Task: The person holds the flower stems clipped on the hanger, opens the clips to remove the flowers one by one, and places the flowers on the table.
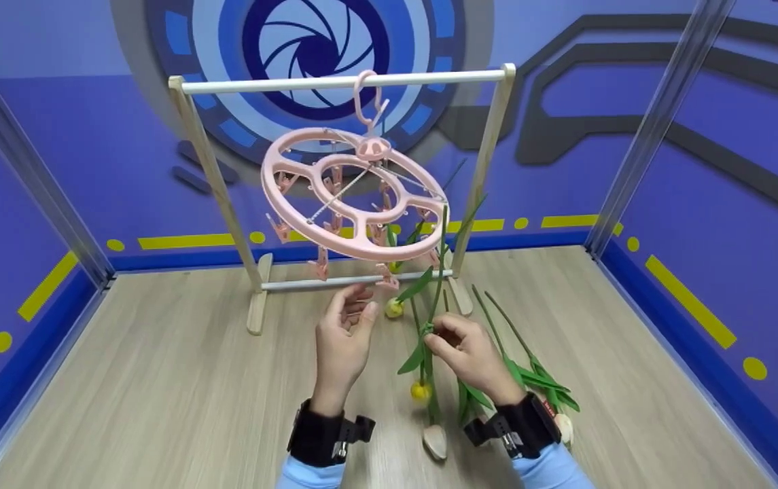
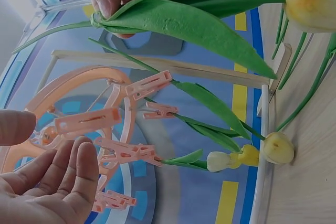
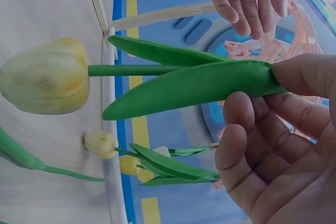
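My right hand (image 1: 470,353) pinches the green stem of a pale tulip (image 1: 435,441), its flower head hanging down; in the right wrist view the cream-yellow head (image 3: 44,77) points left. My left hand (image 1: 346,343), palm turned inward with fingers relaxed, holds nothing just below a pink clip (image 1: 387,277). The pink round clip hanger (image 1: 355,238) hangs tilted from a rack's white bar (image 1: 273,85). In the left wrist view, several pink clips (image 2: 86,120) are near the left fingers, and tulips (image 2: 278,148) hang head-down from clips.
More tulips lie on the wooden table (image 1: 178,380) at the right, one with a white head (image 1: 564,429) beside my right wrist. The rack's wooden feet (image 1: 259,295) stand behind my hands. Blue patterned panels (image 1: 715,204) enclose the back and sides.
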The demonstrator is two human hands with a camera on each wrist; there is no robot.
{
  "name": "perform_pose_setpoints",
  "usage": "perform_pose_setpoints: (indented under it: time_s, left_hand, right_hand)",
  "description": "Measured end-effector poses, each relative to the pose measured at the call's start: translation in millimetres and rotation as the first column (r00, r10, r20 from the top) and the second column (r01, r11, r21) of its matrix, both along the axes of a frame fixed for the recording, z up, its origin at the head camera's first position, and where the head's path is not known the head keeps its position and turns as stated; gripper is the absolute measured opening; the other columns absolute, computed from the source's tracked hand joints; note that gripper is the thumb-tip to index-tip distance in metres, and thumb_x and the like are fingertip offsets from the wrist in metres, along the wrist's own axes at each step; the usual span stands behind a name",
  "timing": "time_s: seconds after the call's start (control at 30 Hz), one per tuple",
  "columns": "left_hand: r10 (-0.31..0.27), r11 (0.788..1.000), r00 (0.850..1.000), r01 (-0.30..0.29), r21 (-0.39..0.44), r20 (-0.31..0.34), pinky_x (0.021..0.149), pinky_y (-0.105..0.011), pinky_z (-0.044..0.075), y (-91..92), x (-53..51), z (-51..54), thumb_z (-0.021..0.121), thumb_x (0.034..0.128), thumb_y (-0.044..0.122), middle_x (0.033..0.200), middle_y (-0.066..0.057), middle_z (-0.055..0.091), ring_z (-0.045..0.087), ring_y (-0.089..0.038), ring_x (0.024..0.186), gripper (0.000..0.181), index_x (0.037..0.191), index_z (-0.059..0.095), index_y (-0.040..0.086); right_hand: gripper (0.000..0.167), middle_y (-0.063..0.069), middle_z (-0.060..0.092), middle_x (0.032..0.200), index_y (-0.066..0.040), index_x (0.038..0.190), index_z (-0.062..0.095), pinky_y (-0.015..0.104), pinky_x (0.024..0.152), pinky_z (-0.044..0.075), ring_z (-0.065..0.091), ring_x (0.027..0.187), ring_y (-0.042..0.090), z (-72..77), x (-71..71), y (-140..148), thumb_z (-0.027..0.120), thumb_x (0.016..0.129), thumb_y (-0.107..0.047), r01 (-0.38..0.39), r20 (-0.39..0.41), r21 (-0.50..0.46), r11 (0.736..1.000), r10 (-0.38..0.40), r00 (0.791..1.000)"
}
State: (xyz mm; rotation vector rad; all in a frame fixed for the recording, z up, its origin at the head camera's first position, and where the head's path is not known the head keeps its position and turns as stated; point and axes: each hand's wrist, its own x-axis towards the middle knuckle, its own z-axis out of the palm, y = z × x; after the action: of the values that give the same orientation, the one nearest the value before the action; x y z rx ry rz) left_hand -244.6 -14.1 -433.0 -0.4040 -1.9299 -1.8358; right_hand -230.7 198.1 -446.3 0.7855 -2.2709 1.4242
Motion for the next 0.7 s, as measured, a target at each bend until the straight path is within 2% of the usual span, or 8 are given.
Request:
perform_pose_setpoints:
  time_s: [0.17, 0.33, 0.53, 0.7]
  left_hand:
    - [-0.004, 1.0, 1.0, 0.004, -0.009, -0.01, 0.094, -0.042, 0.055, -1.6, 1.6, 2.2, 0.066, 0.101, 0.007, 0.119, -0.017, 0.069, 0.065, -0.028, 0.11, 0.03, 0.129, 0.062, -0.004]
    - [0.001, 1.0, 1.0, -0.001, -0.017, -0.012, 0.094, -0.038, 0.055, -5.2, 4.3, 4.3, 0.066, 0.1006, 0.006, 0.118, -0.015, 0.069, 0.065, -0.028, 0.11, 0.03, 0.129, 0.063, -0.003]
    - [0.017, 0.997, 1.0, -0.018, -0.077, -0.006, 0.093, -0.038, 0.055, -11.0, 8.5, 3.5, 0.066, 0.1012, 0.009, 0.121, -0.012, 0.07, 0.065, -0.026, 0.111, 0.031, 0.13, 0.064, 0.0]
    - [0.025, 0.991, 1.0, -0.026, -0.131, -0.003, 0.091, -0.036, 0.055, -18.6, 15.6, 3.2, 0.067, 0.1006, 0.009, 0.121, -0.011, 0.069, 0.066, -0.024, 0.109, 0.032, 0.131, 0.064, 0.0]
  right_hand:
    - [0.009, 0.004, 0.059, 0.08, -0.007, 0.093, 0.065, 0.024, 0.062, 0.043, 0.052, 0.069, 0.008, -6.3, 4.1, 1, 0.065, 0.099, 0.0, 0.001, 0.006, -0.024, 1.0, -0.001, 1.0]
    - [0.01, 0.007, 0.061, 0.077, -0.006, 0.092, 0.065, 0.024, 0.062, 0.045, 0.055, 0.067, 0.011, -11.1, 6.0, 1, 0.063, 0.1, 0.0, -0.006, 0.023, -0.052, 0.999, 0.007, 1.0]
    - [0.009, 0.008, 0.063, 0.076, -0.005, 0.093, 0.066, 0.023, 0.062, 0.047, 0.057, 0.066, 0.015, -10.4, 8.6, 5, 0.063, 0.101, -0.002, 0.006, 0.082, -0.104, 0.995, 0.002, 0.997]
    - [0.009, 0.007, 0.062, 0.076, -0.005, 0.094, 0.067, 0.024, 0.062, 0.046, 0.056, 0.066, 0.013, -9.3, 10.4, 8, 0.063, 0.1, -0.001, 0.025, 0.078, -0.099, 0.995, -0.018, 0.997]
